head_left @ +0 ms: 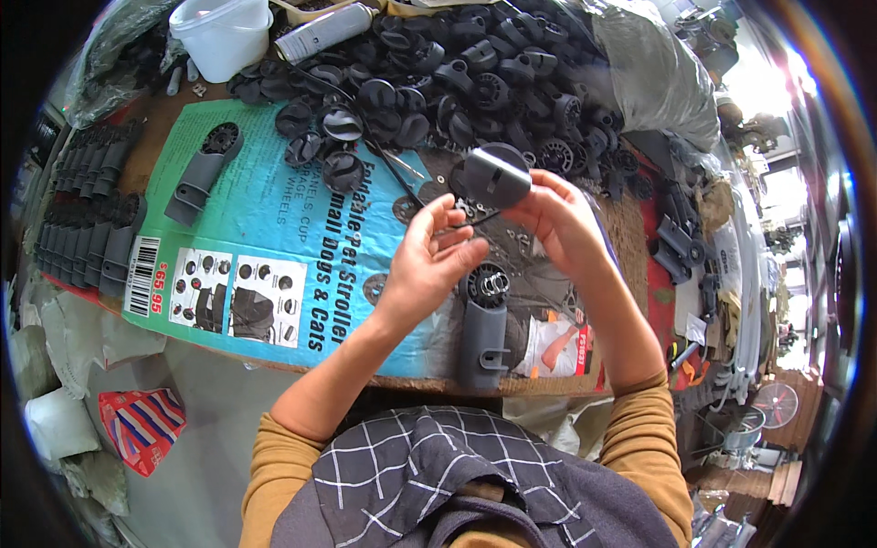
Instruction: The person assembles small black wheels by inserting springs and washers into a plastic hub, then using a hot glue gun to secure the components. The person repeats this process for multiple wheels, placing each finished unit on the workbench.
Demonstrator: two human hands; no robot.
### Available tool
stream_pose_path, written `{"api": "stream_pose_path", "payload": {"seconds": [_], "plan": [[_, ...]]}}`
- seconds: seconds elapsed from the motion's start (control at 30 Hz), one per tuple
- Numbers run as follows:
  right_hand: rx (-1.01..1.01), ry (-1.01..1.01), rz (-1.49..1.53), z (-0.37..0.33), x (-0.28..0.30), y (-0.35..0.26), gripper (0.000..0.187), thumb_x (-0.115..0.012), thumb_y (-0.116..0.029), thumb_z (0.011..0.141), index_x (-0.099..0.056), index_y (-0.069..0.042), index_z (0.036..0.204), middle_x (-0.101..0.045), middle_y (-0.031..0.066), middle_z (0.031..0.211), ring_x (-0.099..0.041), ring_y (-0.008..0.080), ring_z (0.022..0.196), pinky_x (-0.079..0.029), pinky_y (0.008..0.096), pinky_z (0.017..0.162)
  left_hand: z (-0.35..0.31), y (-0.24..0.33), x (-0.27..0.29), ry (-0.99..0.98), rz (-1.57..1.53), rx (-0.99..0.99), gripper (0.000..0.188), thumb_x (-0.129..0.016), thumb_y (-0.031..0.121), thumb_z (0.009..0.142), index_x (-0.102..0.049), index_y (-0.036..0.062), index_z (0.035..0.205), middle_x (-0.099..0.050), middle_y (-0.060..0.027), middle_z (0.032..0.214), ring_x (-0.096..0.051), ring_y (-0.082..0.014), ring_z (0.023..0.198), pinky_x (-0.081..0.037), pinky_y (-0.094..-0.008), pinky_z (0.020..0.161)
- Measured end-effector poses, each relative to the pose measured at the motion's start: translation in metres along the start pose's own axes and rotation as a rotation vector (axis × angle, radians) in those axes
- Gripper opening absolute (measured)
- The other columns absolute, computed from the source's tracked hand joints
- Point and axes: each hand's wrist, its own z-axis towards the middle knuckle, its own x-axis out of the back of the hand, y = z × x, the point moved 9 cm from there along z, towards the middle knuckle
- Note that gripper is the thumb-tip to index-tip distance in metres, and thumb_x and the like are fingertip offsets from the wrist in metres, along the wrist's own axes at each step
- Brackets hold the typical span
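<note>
My right hand point(557, 215) grips a round black plastic cap point(498, 175) with a raised bar across it, held above the table. Close by on the left, my left hand point(431, 256) has its fingers loosely curled and apart, with nothing visible in them. Below the hands a grey plastic bracket point(482, 342) stands at the table's near edge, its round toothed end facing up. A metal coil spring point(494, 285) sits on that end. Farther left, a similar grey bracket point(206, 173) lies on the printed cardboard sheet point(265, 224).
A big heap of black round caps point(475, 73) covers the back of the table. Rows of grey brackets point(91, 242) line the left side, with more brackets point(676, 247) at the right. A white bucket point(222, 41) and a spray can point(324, 32) stand at the back left.
</note>
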Motion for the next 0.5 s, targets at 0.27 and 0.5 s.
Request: {"api": "stream_pose_path", "payload": {"seconds": [0.27, 0.5], "plan": [[0.247, -0.056, -0.404, -0.090, -0.040, -0.021, 0.057, -0.058, -0.005, 0.090, -0.039, -0.003, 0.144, -0.050, 0.0119, 0.135, -0.055, 0.0195, 0.117, -0.045, 0.0325, 0.099, -0.029, 0.014, -0.025, -0.093, 0.016, -0.042, 0.029, -0.060, 0.011, 0.094, -0.057, -0.0024, 0.119, -0.065, -0.0058, 0.100, -0.060, -0.0096, 0.092, -0.051, -0.0242, 0.081], [0.306, -0.029, -0.611, -0.125, -0.008, -0.010, 0.038, -0.070, 0.008, 0.076, -0.054, -0.003, 0.108, -0.054, 0.0145, 0.128, -0.064, 0.0175, 0.100, -0.057, 0.0295, 0.080, -0.033, 0.010, -0.029, -0.153, 0.294, -0.122, 0.043, -0.064, 0.032, 0.095, -0.060, -0.0014, 0.121, -0.066, -0.0059, 0.100, -0.060, -0.0099, 0.085, -0.050, -0.0251, 0.076]]}}
